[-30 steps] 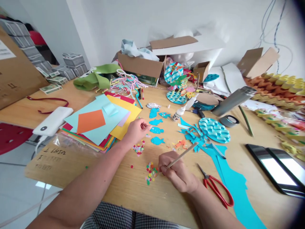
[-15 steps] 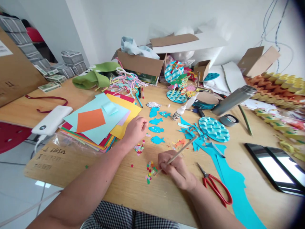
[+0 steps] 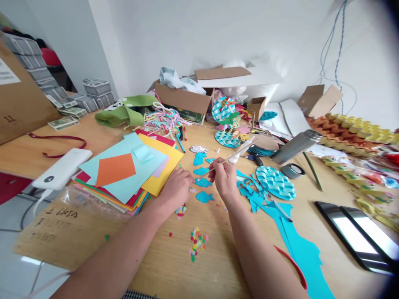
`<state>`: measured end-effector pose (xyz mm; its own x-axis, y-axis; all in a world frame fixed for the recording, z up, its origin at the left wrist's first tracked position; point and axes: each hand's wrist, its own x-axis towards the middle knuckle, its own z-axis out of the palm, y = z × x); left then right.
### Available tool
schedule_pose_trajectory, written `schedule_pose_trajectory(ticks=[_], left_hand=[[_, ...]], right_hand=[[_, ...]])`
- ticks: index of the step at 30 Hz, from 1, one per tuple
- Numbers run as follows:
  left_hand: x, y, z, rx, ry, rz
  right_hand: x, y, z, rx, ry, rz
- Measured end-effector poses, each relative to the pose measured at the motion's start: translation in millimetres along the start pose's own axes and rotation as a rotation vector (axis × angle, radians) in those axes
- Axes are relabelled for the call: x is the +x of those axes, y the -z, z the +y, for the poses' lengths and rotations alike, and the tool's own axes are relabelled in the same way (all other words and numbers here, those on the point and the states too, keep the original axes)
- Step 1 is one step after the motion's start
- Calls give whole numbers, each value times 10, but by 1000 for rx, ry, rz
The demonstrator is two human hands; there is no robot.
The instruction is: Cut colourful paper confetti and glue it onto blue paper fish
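My right hand (image 3: 224, 176) pinches a thin wooden stick (image 3: 235, 154), whose lower tip reaches down to a blue paper fish (image 3: 203, 182) with pale dots. Close to that fish's left end, my left hand (image 3: 177, 186) rests on the table with its fingers curled together; what they hold, if anything, is hidden. Other blue paper fish lie in a column, one (image 3: 204, 197) below and one (image 3: 201, 171) above. Nearer me is a cluster of coloured paper dots (image 3: 197, 243). A second pile of dots (image 3: 181, 211) lies partly behind my left wrist.
Coloured paper sheets (image 3: 116, 170) are stacked at left, beside a white power bank (image 3: 62, 168). Right of my hand are blue paper scraps (image 3: 252, 197), a woven blue disc (image 3: 276, 182) and a grey flask (image 3: 296, 146). Red scissor handles (image 3: 294, 265) show beside my right forearm.
My right hand has moved up and away from the loose dots to the fish, carrying the stick. My left hand has shifted slightly nearer the dotted fish. The view has tilted a little.
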<state>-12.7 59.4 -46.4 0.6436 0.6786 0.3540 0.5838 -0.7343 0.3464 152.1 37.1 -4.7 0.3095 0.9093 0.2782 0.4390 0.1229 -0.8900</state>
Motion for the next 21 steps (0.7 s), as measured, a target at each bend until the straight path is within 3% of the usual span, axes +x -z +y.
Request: schedule_pose_trajectory(ticks=[7,21], left_hand=[[-3,-13,6,7,-24,-25],[-5,39,57,47,-61,-118]], right_hand=[[-7,-69,343,-178,93,-33],[-60,-84,326,-329,190,-88]])
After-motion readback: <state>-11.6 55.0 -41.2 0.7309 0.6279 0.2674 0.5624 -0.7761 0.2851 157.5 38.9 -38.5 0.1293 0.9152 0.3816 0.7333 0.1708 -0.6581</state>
